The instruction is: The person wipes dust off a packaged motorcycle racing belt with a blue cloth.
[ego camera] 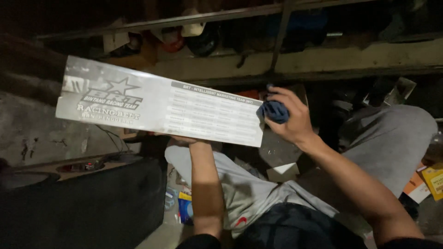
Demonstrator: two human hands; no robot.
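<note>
while boxed (pixel 159 101), cloth (pixel 273 111) alongside

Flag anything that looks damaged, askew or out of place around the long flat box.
The long silver box looks intact, held tilted by the left hand underneath while the right hand presses a blue cloth to its end. Odd bits: small boxes and packets lie scattered on the floor.

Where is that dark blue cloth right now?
In the head view, right of centre: the dark blue cloth is bunched in the right hand, pressed against the right end of the long grey box.
</note>
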